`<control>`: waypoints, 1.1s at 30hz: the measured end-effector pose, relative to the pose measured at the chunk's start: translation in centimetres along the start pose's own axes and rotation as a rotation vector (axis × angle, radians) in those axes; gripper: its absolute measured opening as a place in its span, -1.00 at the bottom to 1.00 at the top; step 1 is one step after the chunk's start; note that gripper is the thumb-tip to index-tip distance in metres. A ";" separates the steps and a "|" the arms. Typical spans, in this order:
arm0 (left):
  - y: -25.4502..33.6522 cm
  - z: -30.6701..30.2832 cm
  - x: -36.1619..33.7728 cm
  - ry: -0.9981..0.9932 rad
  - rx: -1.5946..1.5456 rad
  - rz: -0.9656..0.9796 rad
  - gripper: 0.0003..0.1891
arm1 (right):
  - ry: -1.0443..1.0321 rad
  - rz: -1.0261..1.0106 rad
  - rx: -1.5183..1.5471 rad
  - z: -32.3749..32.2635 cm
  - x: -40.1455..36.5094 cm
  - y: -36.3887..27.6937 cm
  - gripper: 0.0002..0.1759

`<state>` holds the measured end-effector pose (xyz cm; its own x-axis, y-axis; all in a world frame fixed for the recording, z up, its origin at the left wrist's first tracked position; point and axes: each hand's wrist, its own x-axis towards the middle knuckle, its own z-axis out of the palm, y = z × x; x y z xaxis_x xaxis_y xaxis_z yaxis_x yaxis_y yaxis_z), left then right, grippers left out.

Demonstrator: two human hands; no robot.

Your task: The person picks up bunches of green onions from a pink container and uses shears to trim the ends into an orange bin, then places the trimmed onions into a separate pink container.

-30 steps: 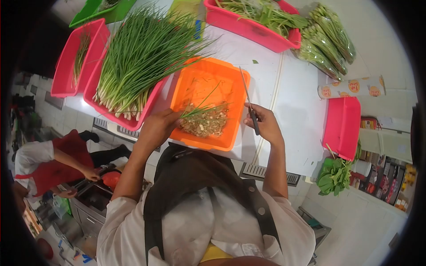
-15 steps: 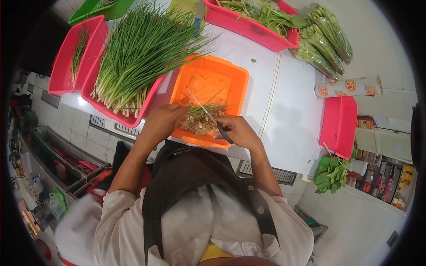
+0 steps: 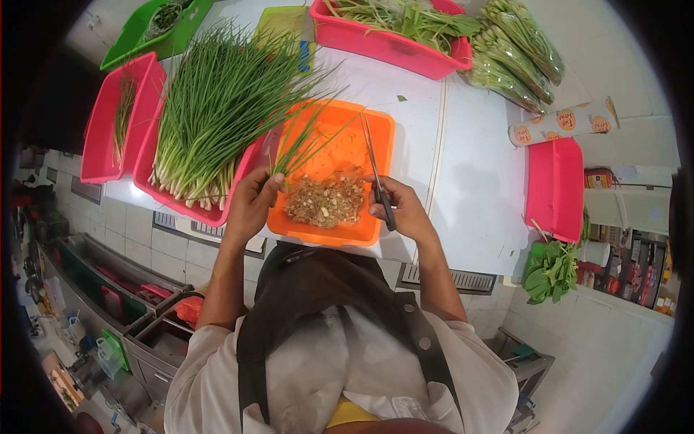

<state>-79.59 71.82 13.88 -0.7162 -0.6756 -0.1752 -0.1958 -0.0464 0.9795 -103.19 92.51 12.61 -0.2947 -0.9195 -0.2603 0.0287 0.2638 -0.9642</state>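
Observation:
My left hand pinches a small bunch of spring onions at the left rim of an orange tray; the green leaves point up and over the tray. My right hand grips black-handled scissors at the tray's right side, blades pointing away from me and apart from the onions. Brown root trimmings are heaped in the near half of the tray. Just left of it, a large pile of spring onions fills a pink tray.
Another pink tray at the left holds a few thin stalks. Leafy greens fill a pink tray at the back, beside plastic-wrapped vegetables. A printed wrap roll and a pink tray stand at the right edge.
My left hand has drawn the small bunch left, away from the scissors and the trimmings. My right hand has shifted right, and the scissors now point more straight ahead.

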 end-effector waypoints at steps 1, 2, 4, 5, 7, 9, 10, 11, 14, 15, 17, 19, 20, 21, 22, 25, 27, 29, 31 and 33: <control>0.1 0.1 0.0 -0.012 0.022 -0.008 -0.70 | 0.006 0.003 0.048 0.2 0.1 0.0 -0.33; 0.2 0.0 0.0 -0.023 0.045 -0.017 -0.70 | 0.009 0.006 0.097 0.2 0.1 0.0 -0.34; 0.4 0.1 -0.1 -0.033 0.077 -0.028 -0.70 | 0.026 0.002 0.117 0.0 0.1 0.5 -0.24; 0.5 0.2 -0.2 -0.032 0.087 -0.028 -0.70 | 0.033 -0.001 0.128 -0.1 0.2 0.6 -0.17; 0.8 0.3 -0.3 -0.035 0.106 -0.023 -0.71 | 0.028 -0.005 0.146 -0.4 0.1 0.7 -0.16; 0.9 0.3 -0.4 -0.042 0.124 -0.013 -0.72 | 0.025 -0.001 0.149 -0.8 0.1 0.9 -0.16; 1.0 0.3 -0.5 -0.039 0.128 -0.015 -0.73 | 0.023 0.005 0.142 -0.9 0.2 1.1 -0.15; 1.0 0.4 -0.5 -0.035 0.132 -0.018 -0.73 | 0.021 0.012 0.136 -1.1 0.3 1.2 -0.15; 1.0 0.4 -0.6 -0.027 0.135 -0.026 -0.73 | 0.013 0.014 0.111 -1.2 0.3 1.5 -0.10; 1.0 0.3 -0.7 -0.025 0.134 -0.030 -0.73 | 0.007 0.008 0.124 -1.1 0.3 1.4 -0.08; 0.3 0.1 -0.6 -0.027 0.133 -0.042 -0.72 | -0.003 -0.005 0.149 -0.9 0.3 0.7 -0.04; 0.3 0.0 -0.6 -0.028 0.133 -0.048 -0.71 | 0.005 -0.007 0.159 -0.6 0.2 0.3 0.00; 0.5 0.0 -0.7 -0.027 0.135 -0.049 -0.71 | 0.009 -0.008 0.163 -0.5 0.3 0.1 0.01; 0.6 0.0 -0.7 -0.027 0.136 -0.050 -0.71 | 0.003 -0.009 0.159 -0.6 0.3 0.1 0.02; 0.5 -0.1 -0.7 -0.029 0.132 -0.049 -0.71 | -0.002 -0.010 0.155 -0.6 0.3 0.2 0.02; 0.2 -0.3 -0.7 -0.032 0.120 -0.043 -0.70 | -0.010 -0.005 0.157 -0.5 0.4 0.3 0.01; 0.3 -0.3 -0.7 -0.030 0.111 -0.034 -0.70 | -0.010 0.000 0.163 -0.4 0.4 0.3 0.01; 0.2 -0.3 -0.7 -0.030 0.107 -0.035 -0.70 | -0.008 0.004 0.172 -0.4 0.4 0.3 0.01; -0.1 -0.5 -0.7 -0.036 0.124 -0.048 -0.71 | -0.004 0.004 0.169 -0.3 0.3 0.4 0.02; -0.2 -0.8 -0.6 -0.047 0.160 -0.072 -0.71 | 0.007 -0.013 0.153 -0.2 0.3 0.4 -0.01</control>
<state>-78.54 71.64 13.83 -0.7260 -0.6395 -0.2527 -0.3493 0.0265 0.9366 -103.41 92.38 12.18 -0.3030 -0.9201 -0.2482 0.1702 0.2040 -0.9641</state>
